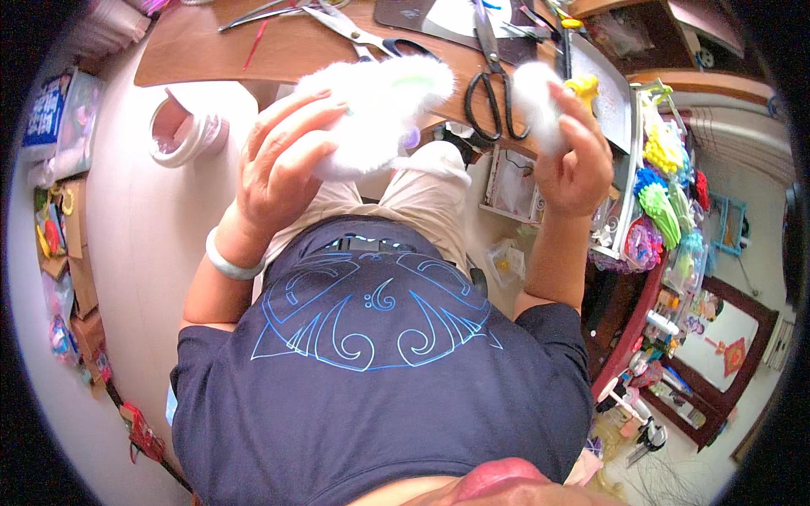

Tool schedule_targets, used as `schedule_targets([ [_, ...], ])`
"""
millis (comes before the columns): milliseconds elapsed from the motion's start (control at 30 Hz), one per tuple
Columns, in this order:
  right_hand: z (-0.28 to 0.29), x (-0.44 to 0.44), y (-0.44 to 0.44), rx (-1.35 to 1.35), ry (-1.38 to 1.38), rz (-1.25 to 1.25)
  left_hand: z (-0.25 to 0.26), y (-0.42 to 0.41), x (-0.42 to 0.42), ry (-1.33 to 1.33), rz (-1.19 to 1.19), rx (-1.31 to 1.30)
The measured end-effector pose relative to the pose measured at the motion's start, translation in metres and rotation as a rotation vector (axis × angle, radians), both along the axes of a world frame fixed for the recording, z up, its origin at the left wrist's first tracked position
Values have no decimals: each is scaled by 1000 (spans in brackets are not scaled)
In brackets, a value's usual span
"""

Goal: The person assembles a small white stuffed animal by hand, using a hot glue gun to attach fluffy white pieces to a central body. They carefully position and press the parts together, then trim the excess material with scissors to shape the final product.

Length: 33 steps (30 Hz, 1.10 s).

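My left hand grips a large fluffy white piece above my lap, close to the table's front edge. A pale green patch and a small purple part show on this piece, but its exact shape is blurred by glare. In my right hand is a smaller white fluffy piece, pinched by the fingers and held apart from the larger one. Black-handled scissors lie on the table between the two pieces. Behind the larger piece rest silver scissors, their handles partly covered by it.
The wooden table curves across the top, with a dark mat on it. A yellow object sits beyond my right hand. At right a white rack holds colourful pipe-cleaner bundles. A pink-and-white bin stands at left.
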State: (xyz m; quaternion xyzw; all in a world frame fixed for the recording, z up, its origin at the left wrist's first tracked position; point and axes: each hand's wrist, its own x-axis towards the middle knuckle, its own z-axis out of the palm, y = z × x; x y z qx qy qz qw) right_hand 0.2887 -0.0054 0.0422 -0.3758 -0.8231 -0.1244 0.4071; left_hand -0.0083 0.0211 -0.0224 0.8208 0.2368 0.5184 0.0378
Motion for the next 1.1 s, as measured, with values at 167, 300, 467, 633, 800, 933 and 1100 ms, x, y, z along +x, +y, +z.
schedule_targets([
  [167,4,-6,-17,108,-72,-26,2,-1,3,41,-21,-18],
  [300,1,-9,-25,122,-108,-173,0,-4,3,45,-9,-22],
  [467,2,-11,-12,-18,57,-81,5,-5,5,76,-39,-6],
  [633,-10,-19,-18,-621,1074,10,5,-4,9,53,-30,-23],
  [800,-2,-21,-18,-937,1367,343,1,-6,8,48,-46,-39],
  [933,-18,-14,-16,-1071,1433,515,-3,-6,6,31,-45,-34],
  [1100,-18,-36,-50,-1043,1359,513,-2,-6,8,37,-46,-44],
])
